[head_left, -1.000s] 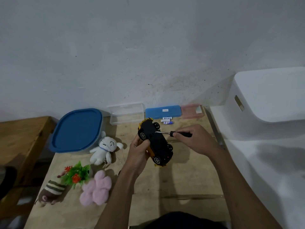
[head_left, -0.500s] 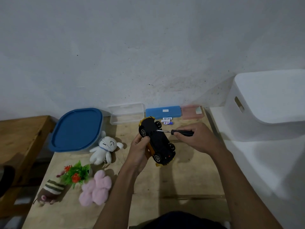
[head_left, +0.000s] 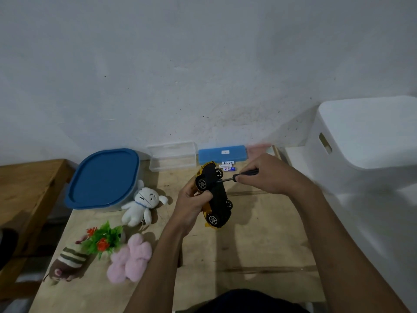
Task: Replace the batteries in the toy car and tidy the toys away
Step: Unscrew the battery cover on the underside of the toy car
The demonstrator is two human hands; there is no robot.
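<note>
My left hand grips a yellow toy car turned so that its black underside and wheels face me, above the wooden table. My right hand holds a small black-handled screwdriver whose tip touches the car's underside near the far wheels. Loose batteries lie on the table just behind the car. On the left lie a white plush, a pink plush, a striped brown plush and a small plastic plant.
A lidded blue container sits at the back left. A clear box, a blue case and a pink case line the wall. A large white bin stands to the right. A wooden bench is left.
The car and both hands have shifted slightly up and away from me. The screwdriver stays against the underside.
</note>
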